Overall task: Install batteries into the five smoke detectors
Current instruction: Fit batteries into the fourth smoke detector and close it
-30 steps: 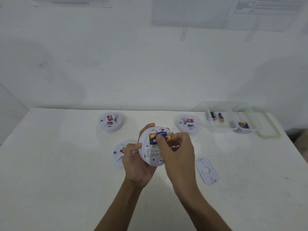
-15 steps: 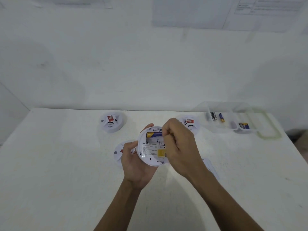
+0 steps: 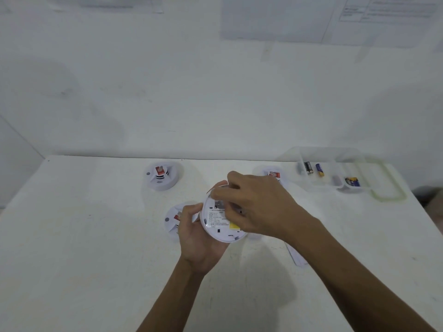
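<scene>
Smoke detector (image 3: 217, 225), back upward, was held above the white table (image 3: 96, 259); a clear container (image 3: 335, 188) stood at its far right. Three other detectors (image 3: 163, 177) sat on the table. Left hand (image 3: 199, 243) clasped the held unit's edge. Right hand (image 3: 259, 207) covered its upper back, fingers bent, grasp indeterminable. Batteries (image 3: 308, 167) lay in the container.

A white table (image 3: 72, 236) stands against a white papered wall (image 3: 191, 92).

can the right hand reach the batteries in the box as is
Probably yes: the open box, batteries showing, lies on the same side as the right hand, with nothing between them. It must first leave the detector that the left hand holds.
</scene>
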`<move>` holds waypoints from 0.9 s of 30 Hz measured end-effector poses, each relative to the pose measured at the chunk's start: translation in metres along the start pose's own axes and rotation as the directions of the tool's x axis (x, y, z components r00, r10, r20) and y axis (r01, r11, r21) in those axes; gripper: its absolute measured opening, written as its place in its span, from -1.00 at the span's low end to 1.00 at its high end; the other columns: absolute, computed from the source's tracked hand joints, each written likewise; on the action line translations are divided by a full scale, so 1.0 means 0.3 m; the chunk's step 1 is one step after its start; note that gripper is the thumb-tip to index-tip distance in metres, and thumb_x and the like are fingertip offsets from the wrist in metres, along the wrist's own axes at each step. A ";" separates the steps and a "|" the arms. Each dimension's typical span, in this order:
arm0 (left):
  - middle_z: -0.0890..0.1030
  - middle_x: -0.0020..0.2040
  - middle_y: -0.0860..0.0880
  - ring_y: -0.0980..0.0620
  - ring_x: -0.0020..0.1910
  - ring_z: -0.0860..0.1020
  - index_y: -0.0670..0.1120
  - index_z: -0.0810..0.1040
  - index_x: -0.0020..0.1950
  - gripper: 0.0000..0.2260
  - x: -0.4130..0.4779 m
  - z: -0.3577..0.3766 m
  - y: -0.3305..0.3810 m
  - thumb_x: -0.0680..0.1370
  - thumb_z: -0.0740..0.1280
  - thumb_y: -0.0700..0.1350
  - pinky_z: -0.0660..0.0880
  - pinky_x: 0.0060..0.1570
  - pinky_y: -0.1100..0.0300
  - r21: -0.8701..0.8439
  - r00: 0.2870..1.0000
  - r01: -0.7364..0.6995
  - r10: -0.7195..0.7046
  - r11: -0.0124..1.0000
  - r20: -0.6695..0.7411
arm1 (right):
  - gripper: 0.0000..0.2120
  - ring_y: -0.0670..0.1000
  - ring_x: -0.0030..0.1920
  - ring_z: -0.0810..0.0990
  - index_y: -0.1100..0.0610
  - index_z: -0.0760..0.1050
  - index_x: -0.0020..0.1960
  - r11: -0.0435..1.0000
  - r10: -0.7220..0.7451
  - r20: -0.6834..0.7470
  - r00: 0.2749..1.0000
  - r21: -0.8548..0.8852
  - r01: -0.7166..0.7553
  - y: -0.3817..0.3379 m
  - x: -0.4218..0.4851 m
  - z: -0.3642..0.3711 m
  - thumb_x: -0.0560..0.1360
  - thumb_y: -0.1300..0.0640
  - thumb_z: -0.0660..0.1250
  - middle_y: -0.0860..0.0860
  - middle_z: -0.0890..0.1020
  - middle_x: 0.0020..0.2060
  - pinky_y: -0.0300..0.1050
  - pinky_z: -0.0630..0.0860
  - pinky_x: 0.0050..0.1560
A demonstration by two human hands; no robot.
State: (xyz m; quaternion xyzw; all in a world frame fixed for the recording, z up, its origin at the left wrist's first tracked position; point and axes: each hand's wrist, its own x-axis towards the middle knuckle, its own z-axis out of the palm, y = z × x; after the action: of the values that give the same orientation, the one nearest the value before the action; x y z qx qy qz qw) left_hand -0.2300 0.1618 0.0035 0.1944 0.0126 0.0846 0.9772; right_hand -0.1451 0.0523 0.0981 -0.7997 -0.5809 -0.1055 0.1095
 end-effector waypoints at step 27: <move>0.34 0.41 -0.24 -0.28 0.39 0.28 -0.13 0.29 0.45 -0.50 0.089 0.105 -0.167 0.56 0.07 0.06 0.06 0.43 -0.24 -0.051 0.968 0.249 -0.250 0.967 -0.004 | -0.83 0.07 -0.32 0.49 0.00 0.41 0.00 0.660 0.381 0.147 0.913 0.648 -0.380 0.223 -0.165 -0.166 0.47 0.23 0.30 -0.06 0.51 -0.29 -0.07 0.50 -0.27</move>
State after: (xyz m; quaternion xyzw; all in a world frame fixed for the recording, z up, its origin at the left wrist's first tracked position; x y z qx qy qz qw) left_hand -0.1937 0.1091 0.0136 0.1661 0.0398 -0.0376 0.9846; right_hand -0.0983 -0.0276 0.1275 -0.8109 -0.3995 0.1324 0.4067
